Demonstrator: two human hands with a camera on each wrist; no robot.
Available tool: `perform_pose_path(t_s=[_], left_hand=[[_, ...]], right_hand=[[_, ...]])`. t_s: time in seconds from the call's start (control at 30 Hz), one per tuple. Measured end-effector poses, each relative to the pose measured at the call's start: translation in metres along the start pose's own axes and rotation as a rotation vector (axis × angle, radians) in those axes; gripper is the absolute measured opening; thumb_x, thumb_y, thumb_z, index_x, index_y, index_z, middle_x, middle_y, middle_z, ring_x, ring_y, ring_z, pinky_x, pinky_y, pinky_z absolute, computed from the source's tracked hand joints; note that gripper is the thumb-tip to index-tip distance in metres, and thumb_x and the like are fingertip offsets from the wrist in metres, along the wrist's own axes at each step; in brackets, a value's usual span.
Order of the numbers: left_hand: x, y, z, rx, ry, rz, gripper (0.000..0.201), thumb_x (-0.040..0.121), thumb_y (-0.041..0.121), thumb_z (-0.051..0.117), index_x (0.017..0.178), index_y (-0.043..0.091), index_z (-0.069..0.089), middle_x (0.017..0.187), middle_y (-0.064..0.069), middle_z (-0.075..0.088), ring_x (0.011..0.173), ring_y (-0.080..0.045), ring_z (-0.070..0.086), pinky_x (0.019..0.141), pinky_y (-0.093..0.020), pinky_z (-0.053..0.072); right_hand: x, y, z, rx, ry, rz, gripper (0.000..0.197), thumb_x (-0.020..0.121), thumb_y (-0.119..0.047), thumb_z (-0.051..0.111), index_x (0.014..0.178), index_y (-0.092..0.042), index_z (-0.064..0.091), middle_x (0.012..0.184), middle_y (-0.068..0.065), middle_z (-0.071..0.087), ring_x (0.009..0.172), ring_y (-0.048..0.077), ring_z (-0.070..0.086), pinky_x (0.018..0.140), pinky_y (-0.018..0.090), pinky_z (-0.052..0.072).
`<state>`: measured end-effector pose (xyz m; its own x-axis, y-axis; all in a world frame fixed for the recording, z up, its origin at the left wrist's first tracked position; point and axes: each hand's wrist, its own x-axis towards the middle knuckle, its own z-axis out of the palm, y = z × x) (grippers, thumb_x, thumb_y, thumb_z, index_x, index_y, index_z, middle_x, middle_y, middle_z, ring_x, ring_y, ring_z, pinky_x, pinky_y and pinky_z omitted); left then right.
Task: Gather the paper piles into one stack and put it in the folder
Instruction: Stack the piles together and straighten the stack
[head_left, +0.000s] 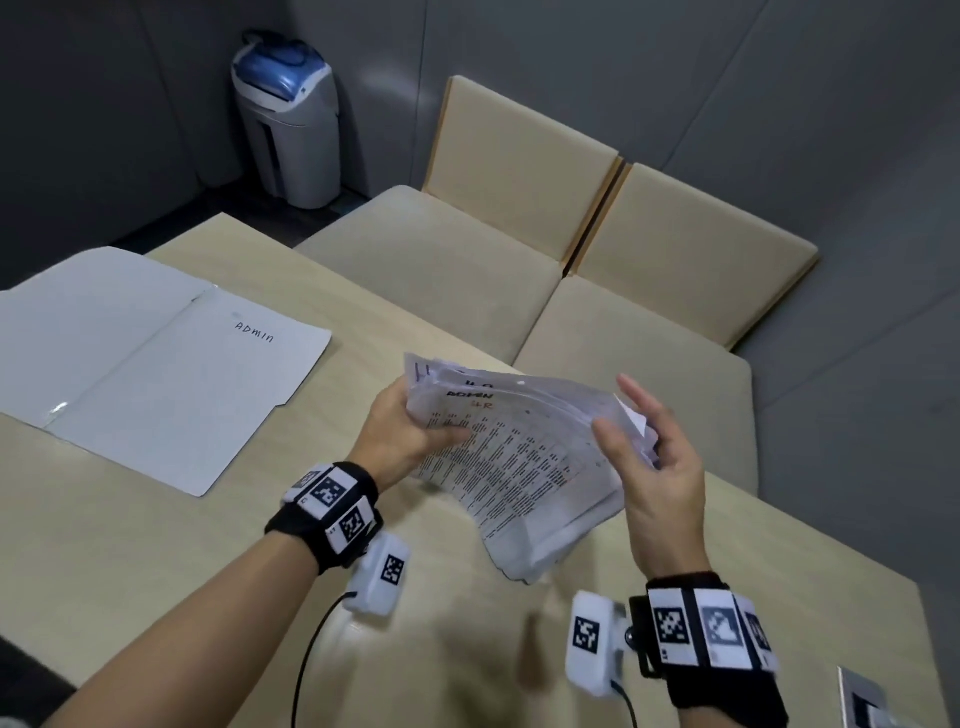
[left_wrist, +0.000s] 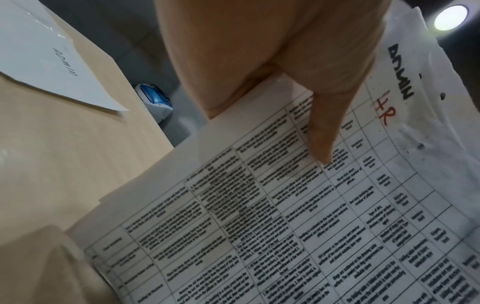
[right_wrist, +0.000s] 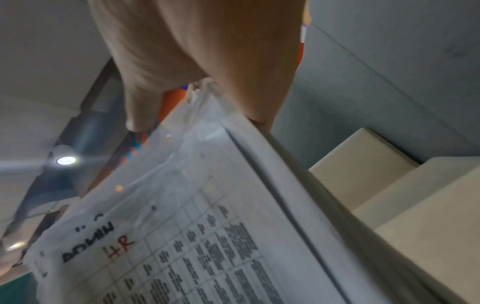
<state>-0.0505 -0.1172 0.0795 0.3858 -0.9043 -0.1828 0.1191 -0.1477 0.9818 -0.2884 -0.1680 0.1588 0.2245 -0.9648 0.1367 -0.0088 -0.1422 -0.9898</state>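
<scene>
A thick stack of printed papers (head_left: 519, 467), its top sheet marked "ADMIN" and "HR", hangs tilted above the table between both hands. My left hand (head_left: 410, 426) grips the stack's left edge, the thumb (left_wrist: 319, 144) pressed on the top sheet (left_wrist: 311, 226) and the fingers hidden beneath. At the stack's right edge my right hand (head_left: 654, 467) cups it, thumb over the top sheet, fingers curled behind, index finger pointing up. The right wrist view shows the stack's corner (right_wrist: 202, 98) in the crook of that hand. An open white folder (head_left: 156, 364) labelled "ADMIN" lies flat at the table's left.
The beige table (head_left: 156, 571) carries the folder (left_wrist: 52, 61) near its far left edge. Two beige seats (head_left: 467, 260) stand beyond the table. A grey and blue bin-like machine (head_left: 291, 119) stands in the corner. A small metallic object (head_left: 862, 701) lies at the bottom right.
</scene>
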Motion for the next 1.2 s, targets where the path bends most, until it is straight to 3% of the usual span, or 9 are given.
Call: perform_pose_path(t_s=[0.13,0.27,0.33,0.47,0.63,0.73,0.9,1.03,1.2], left_hand=[[0.001,0.002,0.002,-0.066,0.024,0.016,0.078,0.058,0.006,0.092,0.127,0.012,0.054,0.118,-0.011,0.070,0.108,-0.024,0.069,0.089,-0.043,0.059],[0.004,0.001,0.007,-0.085,0.012,0.004,0.077,0.058,0.005,0.092,0.125,0.009,0.055,0.117,-0.012,0.071,0.106,-0.026,0.070,0.085,-0.041,0.060],[0.006,-0.002,0.012,-0.048,-0.009,0.008,0.057,0.066,0.001,0.088,0.117,0.007,0.063,0.111,-0.011,0.074,0.103,-0.027,0.072,0.079,-0.033,0.062],[0.008,-0.007,0.021,-0.019,0.022,0.017,0.038,0.071,0.006,0.084,0.106,0.004,0.070,0.105,-0.011,0.076,0.100,-0.030,0.073,0.078,-0.032,0.061],[0.005,-0.008,0.023,-0.032,0.032,0.013,0.054,0.064,0.010,0.091,0.113,0.007,0.067,0.107,-0.012,0.076,0.096,-0.026,0.075,0.079,-0.042,0.063],[0.003,-0.007,0.025,-0.049,0.038,0.009,0.054,0.065,0.007,0.089,0.114,0.005,0.065,0.107,-0.012,0.076,0.095,-0.025,0.075,0.078,-0.039,0.063],[0.004,-0.008,0.030,-0.046,0.075,-0.006,0.041,0.068,0.005,0.086,0.105,0.000,0.070,0.097,-0.010,0.077,0.087,-0.022,0.075,0.070,-0.032,0.062],[0.001,-0.010,0.029,-0.149,0.112,-0.028,0.032,0.068,0.000,0.083,0.098,0.001,0.073,0.088,-0.005,0.079,0.082,-0.016,0.074,0.068,-0.026,0.057],[-0.012,-0.001,0.039,-0.259,0.099,0.007,0.043,0.073,-0.003,0.080,0.114,-0.005,0.067,0.099,-0.012,0.078,0.088,-0.022,0.076,0.067,-0.024,0.060]], right_hand=[[0.014,0.004,0.008,0.001,0.107,-0.092,0.017,0.096,-0.006,0.062,0.091,-0.020,0.072,0.079,-0.017,0.075,0.077,-0.003,0.066,0.075,0.015,0.051],[0.009,0.020,0.006,0.128,0.167,-0.040,0.024,0.099,-0.001,0.050,0.085,-0.018,0.059,0.095,-0.006,0.075,0.094,0.015,0.067,0.087,0.031,0.052],[0.006,0.024,0.006,0.058,0.159,-0.047,0.026,0.098,-0.007,0.047,0.094,-0.027,0.064,0.102,-0.008,0.070,0.099,0.015,0.064,0.090,0.035,0.049],[-0.003,0.030,-0.002,-0.230,0.079,-0.224,0.040,0.104,-0.024,0.043,0.144,-0.032,0.047,0.143,-0.005,0.053,0.135,-0.004,0.045,0.111,0.013,0.033],[0.001,0.033,-0.019,-0.434,0.002,-0.309,0.031,0.096,-0.020,0.063,0.126,-0.015,0.065,0.129,0.001,0.062,0.126,0.008,0.056,0.108,0.032,0.046],[0.002,0.026,-0.020,-0.495,0.008,-0.375,0.043,0.090,-0.023,0.069,0.131,-0.017,0.058,0.138,0.003,0.056,0.132,0.011,0.051,0.110,0.024,0.040],[0.000,0.023,-0.020,-0.603,-0.203,-0.306,0.061,0.083,-0.038,0.077,0.140,-0.034,0.055,0.143,-0.005,0.053,0.131,0.009,0.053,0.107,0.031,0.046],[-0.003,0.034,-0.032,-0.061,-0.141,0.025,0.108,0.067,-0.025,0.086,0.157,-0.032,0.026,0.147,-0.011,0.050,0.122,0.003,0.062,0.096,0.019,0.052],[-0.010,0.055,-0.037,-0.078,-0.083,0.144,0.036,0.079,-0.005,0.080,0.113,-0.011,0.070,0.102,0.000,0.080,0.098,0.015,0.075,0.086,0.033,0.062]])
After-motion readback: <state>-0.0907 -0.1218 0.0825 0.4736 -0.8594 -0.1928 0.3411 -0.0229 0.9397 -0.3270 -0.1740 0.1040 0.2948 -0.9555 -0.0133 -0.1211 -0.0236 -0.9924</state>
